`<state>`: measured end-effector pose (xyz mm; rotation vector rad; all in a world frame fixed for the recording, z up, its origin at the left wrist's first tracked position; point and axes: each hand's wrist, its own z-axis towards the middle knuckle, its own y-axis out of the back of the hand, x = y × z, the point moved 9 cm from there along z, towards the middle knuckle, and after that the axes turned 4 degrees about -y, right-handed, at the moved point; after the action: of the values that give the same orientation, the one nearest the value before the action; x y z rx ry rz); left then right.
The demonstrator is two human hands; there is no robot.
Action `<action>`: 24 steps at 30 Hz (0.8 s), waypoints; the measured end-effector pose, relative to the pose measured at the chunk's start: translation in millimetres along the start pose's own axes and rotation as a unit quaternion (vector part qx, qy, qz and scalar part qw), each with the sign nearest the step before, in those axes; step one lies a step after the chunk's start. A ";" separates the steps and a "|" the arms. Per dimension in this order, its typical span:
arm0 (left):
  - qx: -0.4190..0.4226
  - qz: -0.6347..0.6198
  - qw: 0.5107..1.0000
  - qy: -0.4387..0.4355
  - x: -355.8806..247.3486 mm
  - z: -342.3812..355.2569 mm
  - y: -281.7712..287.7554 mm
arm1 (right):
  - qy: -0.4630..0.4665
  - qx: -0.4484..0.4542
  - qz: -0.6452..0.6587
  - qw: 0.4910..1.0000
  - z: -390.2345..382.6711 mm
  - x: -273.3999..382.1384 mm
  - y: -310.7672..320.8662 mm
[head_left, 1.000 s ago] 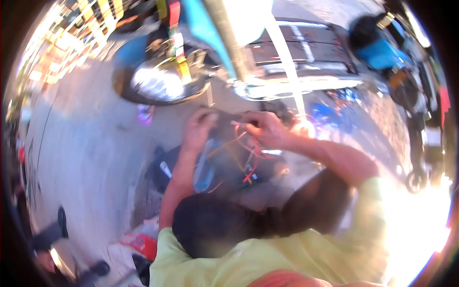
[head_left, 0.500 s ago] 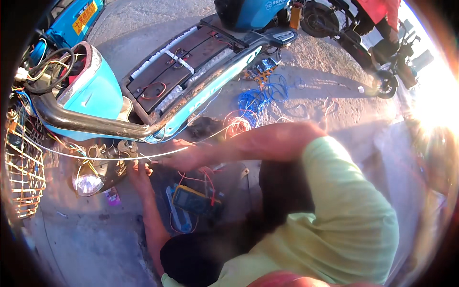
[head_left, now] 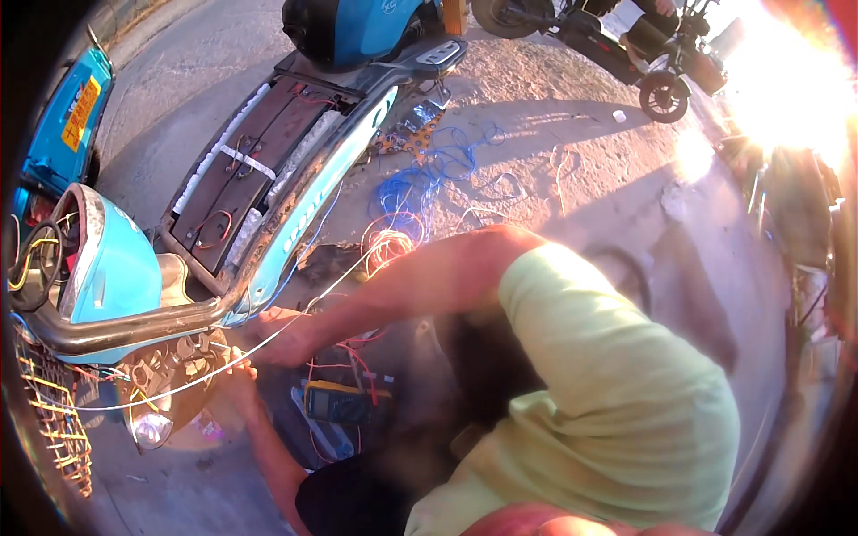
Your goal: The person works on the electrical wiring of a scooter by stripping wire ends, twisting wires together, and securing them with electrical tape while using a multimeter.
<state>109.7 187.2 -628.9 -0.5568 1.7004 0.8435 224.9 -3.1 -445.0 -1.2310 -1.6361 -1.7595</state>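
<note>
At the lower left of the head view, my left hand [head_left: 238,379] is beside a headlamp assembly [head_left: 154,427] with loose wires, fingers closed on something small I cannot make out. My right hand [head_left: 284,338] is just right of it, fingers curled on something too small to name; a pale cable [head_left: 181,393] crosses near both. Above them is the turquoise scooter frame [head_left: 313,214], its deck showing dark batteries [head_left: 204,201]. Red leads run down to a yellow multimeter [head_left: 333,402] lying beside a pale blue-grey tool [head_left: 328,438] below my right hand.
Tangled blue wire [head_left: 411,186] and a pale wire coil [head_left: 386,246] lie on the concrete. A wire basket [head_left: 55,411] and turquoise panel [head_left: 55,125] are left. At top right, another person's hand [head_left: 663,7] is by a black scooter [head_left: 617,49]. Glare fills the right edge.
The view has swung sharply, so the scene sits differently in frame. My hands, raised apart over the floor a second ago, are now close together by the headlamp assembly.
</note>
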 end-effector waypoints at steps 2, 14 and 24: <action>0.030 -0.047 0.997 0.053 28.5 15.0 -17.1 | 0.021 -0.049 -0.015 0.998 9.1 -15.0 -8.3; 0.159 -0.123 0.978 -0.058 -85.3 -60.0 -39.3 | -0.119 -0.001 0.105 0.987 -5.0 -19.7 18.9; 0.135 -0.248 0.956 -0.075 -129.1 -98.3 -46.2 | -0.095 0.028 0.091 0.991 -13.3 -20.3 -2.5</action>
<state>119.2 75.2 -503.1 -0.6729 1.4163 0.2795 229.1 -20.2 -461.8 -1.5099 -1.6057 -1.5142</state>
